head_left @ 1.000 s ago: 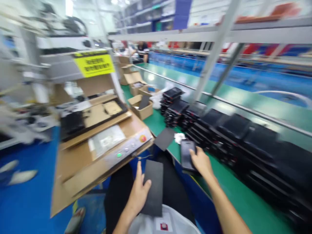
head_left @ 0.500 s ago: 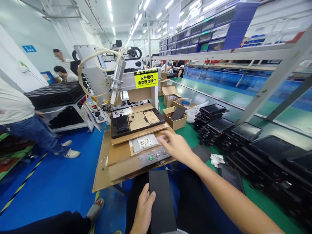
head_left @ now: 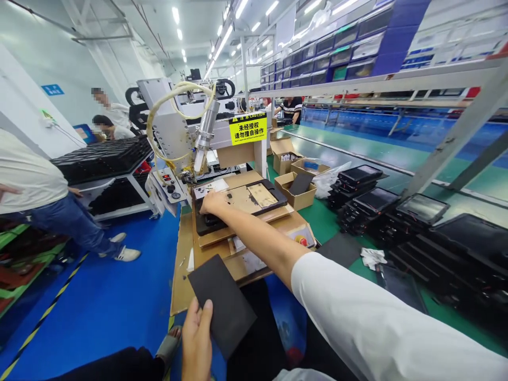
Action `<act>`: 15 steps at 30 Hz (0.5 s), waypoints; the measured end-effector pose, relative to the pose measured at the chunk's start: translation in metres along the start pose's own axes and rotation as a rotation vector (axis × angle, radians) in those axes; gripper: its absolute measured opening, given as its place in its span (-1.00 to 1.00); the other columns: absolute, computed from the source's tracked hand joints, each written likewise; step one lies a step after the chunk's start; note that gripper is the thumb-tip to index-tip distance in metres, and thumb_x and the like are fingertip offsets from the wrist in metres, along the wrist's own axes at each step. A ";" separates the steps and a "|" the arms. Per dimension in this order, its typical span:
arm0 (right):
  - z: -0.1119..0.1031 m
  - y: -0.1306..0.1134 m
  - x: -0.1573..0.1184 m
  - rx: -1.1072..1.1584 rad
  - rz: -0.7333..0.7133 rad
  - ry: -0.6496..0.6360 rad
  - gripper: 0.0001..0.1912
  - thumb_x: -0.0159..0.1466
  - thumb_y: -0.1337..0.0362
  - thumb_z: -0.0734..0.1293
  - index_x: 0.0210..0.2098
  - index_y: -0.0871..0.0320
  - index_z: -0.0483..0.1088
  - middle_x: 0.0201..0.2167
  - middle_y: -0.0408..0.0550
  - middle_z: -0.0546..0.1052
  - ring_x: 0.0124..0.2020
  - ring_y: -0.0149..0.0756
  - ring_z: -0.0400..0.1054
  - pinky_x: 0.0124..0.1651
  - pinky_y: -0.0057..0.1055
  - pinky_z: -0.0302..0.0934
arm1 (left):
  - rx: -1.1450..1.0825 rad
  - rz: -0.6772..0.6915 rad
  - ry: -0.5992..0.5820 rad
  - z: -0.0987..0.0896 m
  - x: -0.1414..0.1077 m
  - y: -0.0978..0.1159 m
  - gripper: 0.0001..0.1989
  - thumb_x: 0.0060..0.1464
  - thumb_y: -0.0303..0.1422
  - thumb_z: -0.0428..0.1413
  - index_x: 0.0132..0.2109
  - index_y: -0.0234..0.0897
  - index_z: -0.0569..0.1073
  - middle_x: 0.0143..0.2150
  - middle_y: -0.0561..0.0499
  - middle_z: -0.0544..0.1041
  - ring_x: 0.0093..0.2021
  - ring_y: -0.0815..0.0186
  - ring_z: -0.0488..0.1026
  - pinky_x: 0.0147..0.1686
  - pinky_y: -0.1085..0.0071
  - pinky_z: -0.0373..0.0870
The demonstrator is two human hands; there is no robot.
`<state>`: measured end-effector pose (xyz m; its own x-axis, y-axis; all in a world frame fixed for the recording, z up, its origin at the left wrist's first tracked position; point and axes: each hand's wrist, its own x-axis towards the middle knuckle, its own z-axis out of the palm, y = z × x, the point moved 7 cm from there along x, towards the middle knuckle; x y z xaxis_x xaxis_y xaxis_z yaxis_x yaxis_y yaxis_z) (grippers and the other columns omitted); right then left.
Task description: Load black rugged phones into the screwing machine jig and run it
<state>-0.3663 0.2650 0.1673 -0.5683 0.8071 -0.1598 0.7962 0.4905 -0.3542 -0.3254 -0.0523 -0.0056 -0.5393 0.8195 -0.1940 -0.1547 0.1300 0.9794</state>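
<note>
My left hand (head_left: 198,333) is closed on a flat black panel (head_left: 222,307), thumb on top, held tilted above my lap. My right arm stretches across the bench machine. At its end my right hand (head_left: 213,203) is on a black plastic housing (head_left: 213,220) at the left of the fixture, fingers bent down around it and their tips hidden. The fixture is a dark tray (head_left: 281,197) with a tan plate (head_left: 262,196) on its right side. Above and behind my right hand hangs the machine's slanted metal dispensing head (head_left: 207,127).
Stacks of black screen units (head_left: 440,254) stand on the right. Open cardboard boxes (head_left: 296,198) sit behind the machine's right side. A red button (head_left: 301,241) is on the machine's front. On the left stand a person (head_left: 32,180) and a cart of black trays (head_left: 99,159).
My right hand has moved from the front button panel forward and left onto the black housing. My left hand has shifted left and turned the black panel. The view has shifted slightly.
</note>
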 end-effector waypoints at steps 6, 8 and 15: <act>-0.027 0.004 -0.064 0.027 -0.164 0.266 -0.13 0.09 -0.11 0.46 0.17 0.38 0.25 0.12 0.41 0.45 0.15 0.21 0.40 0.13 -0.03 0.35 | -0.302 0.005 0.100 0.018 0.026 0.052 -0.39 0.16 -0.17 0.27 0.33 -0.11 0.39 0.24 -0.09 0.56 0.20 0.13 0.52 0.20 0.29 0.44; -0.030 0.011 -0.113 0.027 -0.242 0.356 -0.20 0.12 -0.16 0.40 0.12 0.29 0.23 0.06 0.33 0.49 0.07 0.18 0.43 0.04 -0.04 0.37 | -0.426 0.050 0.077 0.031 0.038 0.059 -0.44 0.18 -0.24 0.27 0.31 -0.06 0.41 0.27 -0.04 0.54 0.23 0.20 0.49 0.22 0.35 0.41; 0.018 0.068 -0.265 -0.032 -0.226 0.349 -0.47 0.20 -0.09 0.36 -0.04 0.14 0.20 -0.10 0.08 0.47 -0.17 -0.05 0.46 -0.22 -0.24 0.31 | -0.628 0.079 -0.172 0.096 0.032 0.054 -0.52 0.30 -0.08 0.12 0.20 -0.29 0.51 0.19 -0.18 0.59 0.28 0.10 0.45 0.26 0.21 0.40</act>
<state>-0.1655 0.0783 0.1690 -0.6295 0.7382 0.2427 0.6686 0.6737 -0.3149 -0.2718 0.0341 0.0462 -0.4365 0.8977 -0.0599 -0.6022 -0.2420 0.7608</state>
